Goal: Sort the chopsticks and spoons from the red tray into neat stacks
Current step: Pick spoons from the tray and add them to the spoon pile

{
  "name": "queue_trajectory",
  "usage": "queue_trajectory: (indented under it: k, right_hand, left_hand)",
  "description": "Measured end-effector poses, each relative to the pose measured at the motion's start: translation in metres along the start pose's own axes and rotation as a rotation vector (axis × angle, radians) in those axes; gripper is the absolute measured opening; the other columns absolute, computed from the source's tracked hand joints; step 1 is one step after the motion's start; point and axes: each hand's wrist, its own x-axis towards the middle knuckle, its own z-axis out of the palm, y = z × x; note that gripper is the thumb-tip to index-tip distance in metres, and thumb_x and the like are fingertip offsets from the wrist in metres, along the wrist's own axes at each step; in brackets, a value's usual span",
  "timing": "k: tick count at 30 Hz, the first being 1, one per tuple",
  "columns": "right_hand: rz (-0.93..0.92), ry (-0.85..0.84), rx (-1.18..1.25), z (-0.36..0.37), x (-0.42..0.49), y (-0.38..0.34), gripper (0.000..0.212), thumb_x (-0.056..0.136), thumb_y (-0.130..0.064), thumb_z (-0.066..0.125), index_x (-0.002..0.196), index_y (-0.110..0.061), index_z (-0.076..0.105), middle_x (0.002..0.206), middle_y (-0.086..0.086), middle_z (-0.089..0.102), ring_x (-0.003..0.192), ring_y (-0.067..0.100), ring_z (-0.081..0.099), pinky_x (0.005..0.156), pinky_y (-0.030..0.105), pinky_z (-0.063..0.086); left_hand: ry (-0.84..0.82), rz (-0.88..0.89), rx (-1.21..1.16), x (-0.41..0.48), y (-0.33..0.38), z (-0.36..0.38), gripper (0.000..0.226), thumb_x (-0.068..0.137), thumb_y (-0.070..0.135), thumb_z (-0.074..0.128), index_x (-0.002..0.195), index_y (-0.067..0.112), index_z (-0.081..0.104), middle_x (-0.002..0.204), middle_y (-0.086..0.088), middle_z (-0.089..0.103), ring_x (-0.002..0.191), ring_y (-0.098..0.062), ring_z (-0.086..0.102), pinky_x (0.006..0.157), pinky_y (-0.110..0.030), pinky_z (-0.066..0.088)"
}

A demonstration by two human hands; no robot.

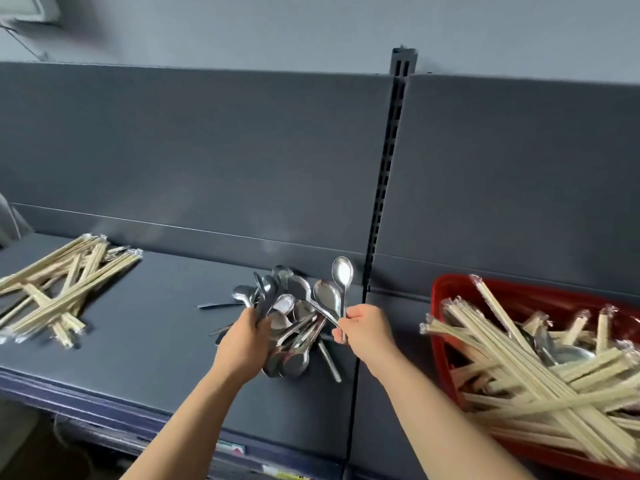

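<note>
While the right hand [363, 327] pinches two metal handles at their ends, the upright spoon [342, 271] stands bowl-up above the knuckles and the leaning spoon [327, 296] tilts left toward the heap. The left hand [247, 336] is curled round several pieces at the left edge of the spoon heap [294, 341]; how many it grips cannot be told. The heap lies on the dark shelf [156, 323], just left of the slotted upright [384, 185], with bowls and handles pointing in mixed directions. Well apart to the left lies the chopstick pile [62, 289], wrapped pairs crossed rather than parallel. To the right, the red tray [439, 306] holds the tray chopsticks [519, 372], with the tray spoons [561, 351] partly buried among them.

Probable faults from this position:
- Slippage. The pinch sits at the handle ends, so the bowls act as a lever. Smooth metal may rotate or drop out of the fingers.
- Heap collapse. Lifting or squaring pieces from one edge may drag interlocked handles, scattering spoons toward the front lip of the shelf.
- Poor nesting. Spoons added without matching bowl direction will not stack; the heap stays loose.
- Missed items. Spoons under the tray chopsticks are easily overlooked.
</note>
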Motion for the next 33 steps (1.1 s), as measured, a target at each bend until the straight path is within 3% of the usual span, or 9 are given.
queue_trajectory:
  k: [2, 5, 7, 9, 14, 18, 21, 26, 33]
  right_hand:
    - [0.026, 0.026, -0.021, 0.016, 0.007, 0.006, 0.043, 0.085, 0.008, 0.052, 0.057, -0.016, 0.030, 0.046, -0.008, 0.033, 0.054, 0.013, 0.068, 0.052, 0.024, 0.044]
    - [0.043, 0.064, -0.098, 0.030, 0.011, 0.008, 0.023, 0.084, 0.000, 0.054, 0.063, 0.000, 0.044, 0.058, 0.012, 0.047, 0.059, 0.021, 0.070, 0.058, 0.031, 0.050]
    - [0.005, 0.105, -0.240, 0.034, 0.009, 0.006, 0.024, 0.081, -0.007, 0.054, 0.058, -0.007, 0.047, 0.061, 0.022, 0.047, 0.053, 0.024, 0.048, 0.054, 0.030, 0.040]
    - [-0.038, 0.131, -0.348, 0.036, 0.007, 0.004, 0.029, 0.080, -0.010, 0.053, 0.056, -0.013, 0.037, 0.063, 0.019, 0.036, 0.060, 0.021, 0.027, 0.052, 0.031, 0.024]
    - [-0.067, 0.159, -0.358, 0.040, 0.002, 0.005, 0.031, 0.079, -0.007, 0.051, 0.056, -0.010, 0.032, 0.057, 0.004, 0.023, 0.062, 0.015, 0.019, 0.050, 0.031, 0.020]
    - [-0.036, 0.136, -0.371, 0.037, -0.001, 0.003, 0.024, 0.081, -0.010, 0.054, 0.057, -0.007, 0.053, 0.053, 0.007, 0.042, 0.061, 0.026, 0.032, 0.053, 0.029, 0.034]
    - [-0.076, 0.147, -0.346, 0.026, -0.005, 0.000, 0.019, 0.085, -0.014, 0.059, 0.091, 0.002, 0.068, 0.090, 0.018, 0.071, 0.089, 0.037, 0.062, 0.078, 0.037, 0.054]
    - [-0.174, 0.201, -0.300, -0.026, -0.020, -0.005, 0.032, 0.092, -0.023, 0.059, 0.123, -0.015, 0.065, 0.121, -0.001, 0.068, 0.113, 0.013, 0.062, 0.099, 0.031, 0.047]
    - [-0.230, 0.440, -0.255, -0.162, -0.061, 0.017, 0.029, 0.088, -0.023, 0.065, 0.117, -0.017, 0.069, 0.113, -0.007, 0.070, 0.106, 0.008, 0.063, 0.096, 0.027, 0.047]
  left_hand:
    - [-0.019, 0.018, 0.041, 0.008, -0.007, 0.001, 0.016, 0.097, 0.032, 0.044, 0.092, 0.017, 0.044, 0.085, 0.000, 0.056, 0.080, -0.026, 0.051, 0.066, -0.035, 0.036]
    - [-0.015, 0.095, 0.170, 0.017, -0.015, 0.003, 0.018, 0.096, 0.030, 0.048, 0.093, 0.012, 0.045, 0.096, -0.006, 0.059, 0.089, -0.029, 0.053, 0.068, -0.035, 0.035]
    - [-0.014, 0.135, 0.210, 0.020, -0.018, 0.003, 0.021, 0.095, 0.030, 0.048, 0.095, 0.009, 0.048, 0.102, -0.011, 0.060, 0.095, -0.032, 0.054, 0.071, -0.037, 0.037]
    - [-0.026, 0.156, 0.207, 0.022, -0.021, 0.003, 0.026, 0.096, 0.034, 0.048, 0.098, 0.008, 0.051, 0.103, -0.012, 0.059, 0.097, -0.034, 0.055, 0.074, -0.039, 0.041]
    - [-0.011, 0.176, 0.189, 0.022, -0.022, -0.002, 0.029, 0.093, 0.037, 0.052, 0.110, 0.013, 0.053, 0.109, -0.008, 0.056, 0.101, -0.031, 0.054, 0.081, -0.039, 0.043]
    - [0.050, 0.215, 0.184, 0.021, -0.018, -0.007, 0.030, 0.092, 0.033, 0.053, 0.114, 0.012, 0.053, 0.115, -0.009, 0.054, 0.104, -0.032, 0.051, 0.083, -0.039, 0.041]
    - [0.086, 0.270, 0.180, 0.019, -0.010, -0.011, 0.036, 0.093, 0.033, 0.054, 0.123, 0.014, 0.053, 0.121, -0.009, 0.054, 0.110, -0.032, 0.048, 0.089, -0.038, 0.040]
    - [0.108, 0.431, 0.081, 0.010, 0.033, -0.009, 0.029, 0.093, 0.029, 0.057, 0.118, 0.014, 0.059, 0.116, -0.008, 0.060, 0.106, -0.032, 0.049, 0.087, -0.039, 0.039]
    - [-0.028, 0.667, -0.131, -0.031, 0.132, 0.036, 0.016, 0.091, 0.024, 0.059, 0.105, 0.017, 0.063, 0.099, 0.006, 0.060, 0.092, -0.015, 0.055, 0.080, -0.028, 0.042]
